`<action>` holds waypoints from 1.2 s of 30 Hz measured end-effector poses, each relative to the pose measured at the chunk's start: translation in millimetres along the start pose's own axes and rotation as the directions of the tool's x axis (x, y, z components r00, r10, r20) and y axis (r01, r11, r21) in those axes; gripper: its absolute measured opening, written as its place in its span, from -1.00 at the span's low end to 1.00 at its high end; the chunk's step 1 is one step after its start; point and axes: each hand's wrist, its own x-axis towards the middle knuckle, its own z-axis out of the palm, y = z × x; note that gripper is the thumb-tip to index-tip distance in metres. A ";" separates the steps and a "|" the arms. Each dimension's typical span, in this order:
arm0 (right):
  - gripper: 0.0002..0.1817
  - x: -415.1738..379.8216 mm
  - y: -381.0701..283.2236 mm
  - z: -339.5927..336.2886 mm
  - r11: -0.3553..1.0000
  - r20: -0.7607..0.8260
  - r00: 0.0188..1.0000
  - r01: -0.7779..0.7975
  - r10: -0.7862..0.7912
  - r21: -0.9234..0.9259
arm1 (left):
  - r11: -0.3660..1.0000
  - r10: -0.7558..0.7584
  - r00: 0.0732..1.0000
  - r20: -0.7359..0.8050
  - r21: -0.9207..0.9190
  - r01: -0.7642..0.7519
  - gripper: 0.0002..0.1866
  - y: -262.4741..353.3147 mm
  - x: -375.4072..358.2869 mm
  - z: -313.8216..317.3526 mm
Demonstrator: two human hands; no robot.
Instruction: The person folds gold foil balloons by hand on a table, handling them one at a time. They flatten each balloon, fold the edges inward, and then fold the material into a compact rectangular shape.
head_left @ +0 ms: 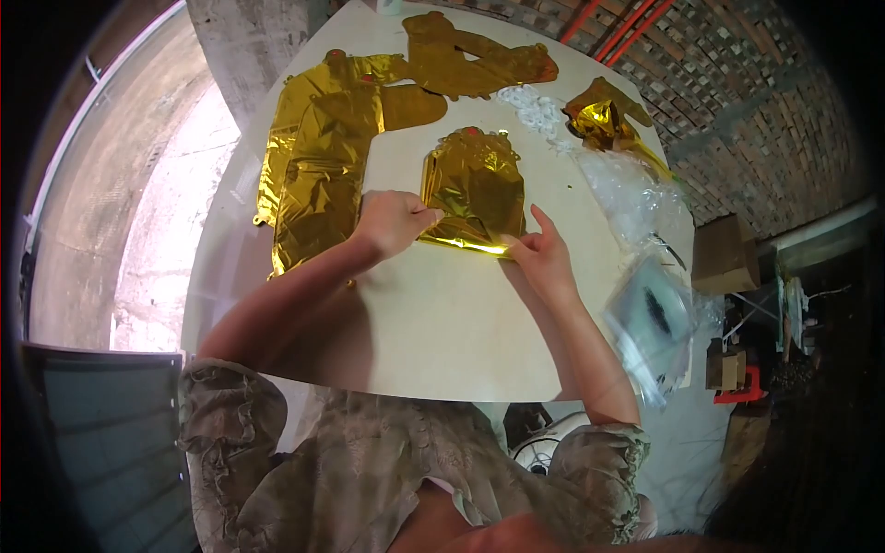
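A folded gold foil balloon lies flat on the pale table in front of me, with a small red mark at its far edge. My left hand is closed on its near left corner, thumb on top of the foil. At the near right corner my right hand grips the edge by the thumb, its index finger raised off the foil. A bright crease runs along the near edge between both hands. To the left are larger flat gold foil balloons, one long piece overlapping another.
More flat gold foil lies at the table's far end. Small white pieces are piled near crumpled gold foil. Clear plastic bags and a plastic packet line the right edge. A cardboard box stands beyond it.
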 end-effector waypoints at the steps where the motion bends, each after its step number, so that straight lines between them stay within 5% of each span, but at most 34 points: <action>1: -0.15 -0.7 -1.4 -0.4 1.000 0.003 1.000 -0.001 0.001 0.001 | 1.000 0.007 1.000 0.000 0.007 -0.007 -0.56 -0.8 -0.3 -0.5; 7: -0.15 -3.0 -2.7 1.6 0.997 -0.004 1.000 -0.023 0.023 0.078 | 0.999 -0.020 1.000 -0.001 0.049 0.020 -0.55 -3.0 1.7 0.9; 14: -0.16 -6.1 -6.0 1.7 0.998 0.054 0.999 0.001 0.002 -0.058 | 0.999 -0.039 0.999 -0.002 -0.023 0.039 -0.56 -5.5 -0.9 1.3; 19: -0.16 -1.4 1.2 1.6 1.000 0.055 0.998 0.005 -0.006 0.007 | 0.982 0.185 0.977 -0.103 -0.007 -0.186 -0.67 -12.4 -14.8 2.5; 32: -0.29 2.3 3.7 2.6 0.999 0.081 0.997 -0.001 0.004 -0.035 | 0.990 0.140 0.984 -0.114 0.005 -0.140 -0.77 -23.0 -13.9 9.8; 35: -0.32 4.1 3.4 4.5 0.996 0.055 0.998 0.012 -0.007 -0.089 | 0.953 0.280 0.905 -0.319 0.205 -0.222 -0.72 -3.8 -24.3 6.8; 36: -0.34 3.5 3.2 5.1 0.995 0.048 0.999 0.005 -0.001 -0.099 | 0.815 0.549 0.801 -0.239 0.368 -0.448 -0.62 0.1 -24.5 2.8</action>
